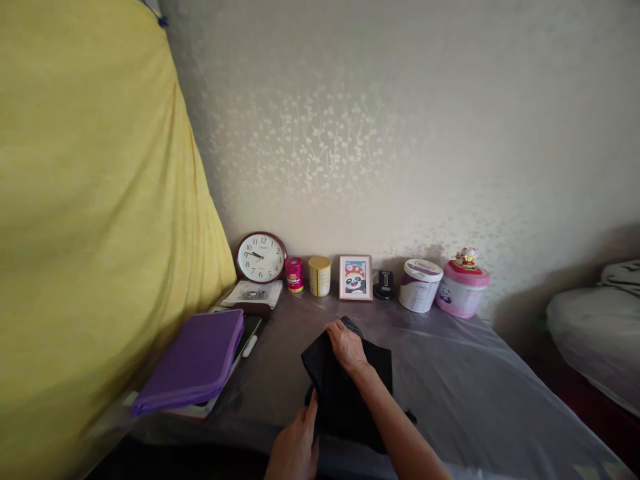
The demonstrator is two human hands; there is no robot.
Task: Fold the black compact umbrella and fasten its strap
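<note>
A black cloth [345, 393] lies folded on the grey-covered table [465, 393] in front of me. My right hand [346, 347] rests on the cloth's far edge, its fingers curled over the fabric. My left hand [296, 445] is at the cloth's near left corner, with its fingers pressed against the edge of the fabric.
A purple case [193, 363] lies on books at the left, beside a big yellow cloth [90, 220]. Along the wall stand a clock [261, 257], a red tin [294, 274], a yellow tin [319, 275], a panda picture frame [355, 277], a white tub [420, 285] and a pink tub [462, 289].
</note>
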